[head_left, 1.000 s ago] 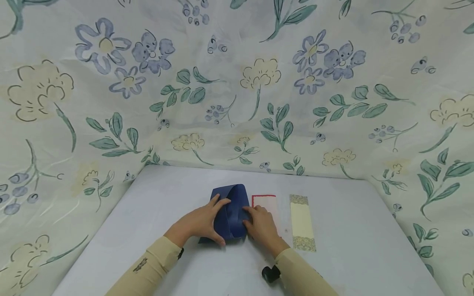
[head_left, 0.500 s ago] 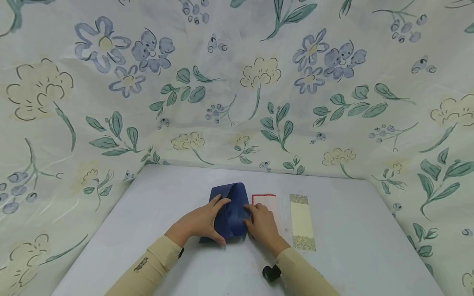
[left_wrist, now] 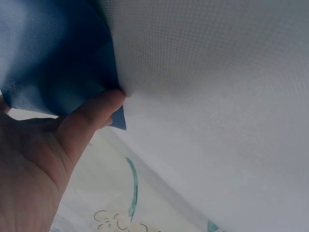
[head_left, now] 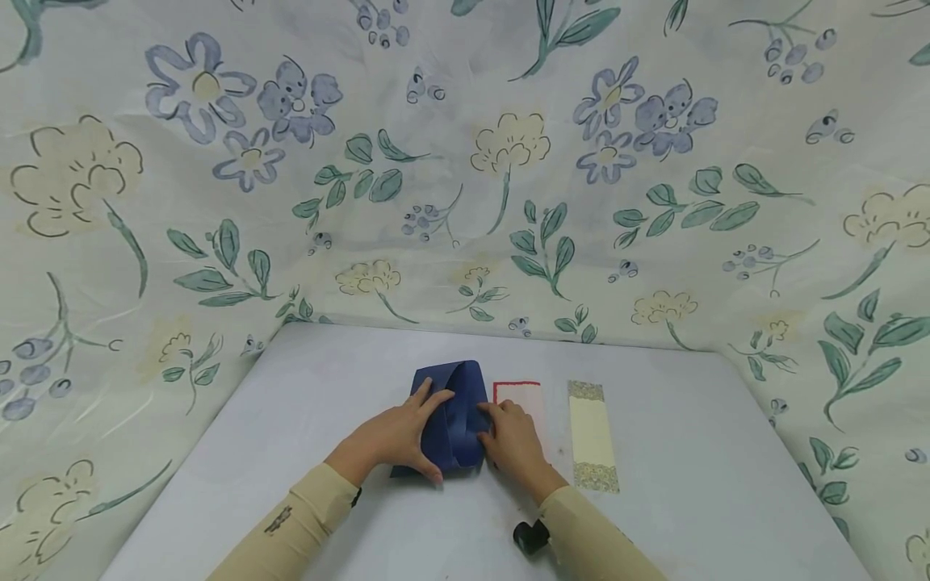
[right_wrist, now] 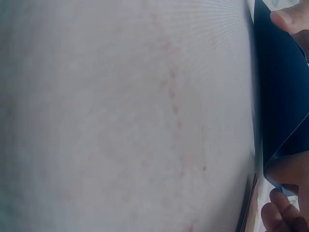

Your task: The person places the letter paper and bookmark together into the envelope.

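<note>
A dark blue paper envelope (head_left: 459,424) lies at mid-table, its right side bowed upward with an opening along the middle. My left hand (head_left: 395,440) rests spread over its left part, thumb on the near edge. In the left wrist view that thumb (left_wrist: 99,113) presses against the blue paper beside a pointed corner. At the right edge, my right hand (head_left: 516,440) pinches the envelope with thumb and fingers. The right wrist view has the blue paper (right_wrist: 282,92) at its far right, with curled fingertips (right_wrist: 282,212) by the edge. The envelope's underside is hidden.
A white card with a red border (head_left: 517,394) lies partly hidden behind my right hand. Right of it lies a cream strip (head_left: 592,432) with glittery gold ends. The white table (head_left: 697,452) backs onto floral fabric (head_left: 465,161). A small black device (head_left: 530,537) sits at my right wrist.
</note>
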A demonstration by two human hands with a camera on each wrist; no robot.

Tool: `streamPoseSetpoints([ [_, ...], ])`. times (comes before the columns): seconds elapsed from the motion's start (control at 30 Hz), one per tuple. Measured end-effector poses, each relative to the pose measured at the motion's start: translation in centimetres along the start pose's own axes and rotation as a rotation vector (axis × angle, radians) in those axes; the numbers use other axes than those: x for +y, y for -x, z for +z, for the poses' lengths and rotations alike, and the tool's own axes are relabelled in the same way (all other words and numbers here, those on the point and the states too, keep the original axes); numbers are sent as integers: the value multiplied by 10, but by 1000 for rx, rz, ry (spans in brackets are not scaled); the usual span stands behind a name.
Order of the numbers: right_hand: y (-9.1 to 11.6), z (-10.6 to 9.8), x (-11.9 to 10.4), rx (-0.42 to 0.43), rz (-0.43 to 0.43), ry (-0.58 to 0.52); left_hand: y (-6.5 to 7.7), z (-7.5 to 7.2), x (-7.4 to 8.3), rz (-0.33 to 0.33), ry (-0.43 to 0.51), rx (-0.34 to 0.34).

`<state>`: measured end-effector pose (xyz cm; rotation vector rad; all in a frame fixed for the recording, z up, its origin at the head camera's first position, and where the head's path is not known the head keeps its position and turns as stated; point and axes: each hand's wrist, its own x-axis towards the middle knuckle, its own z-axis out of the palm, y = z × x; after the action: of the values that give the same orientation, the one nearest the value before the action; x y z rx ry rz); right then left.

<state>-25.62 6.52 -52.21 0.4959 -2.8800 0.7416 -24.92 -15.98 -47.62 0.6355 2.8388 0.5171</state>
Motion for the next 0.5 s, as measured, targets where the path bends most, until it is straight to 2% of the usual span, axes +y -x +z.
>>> streamPoseSetpoints([
  [0.5,0,2,-1,-2,18,12,0,1,-1,2,-9,6],
])
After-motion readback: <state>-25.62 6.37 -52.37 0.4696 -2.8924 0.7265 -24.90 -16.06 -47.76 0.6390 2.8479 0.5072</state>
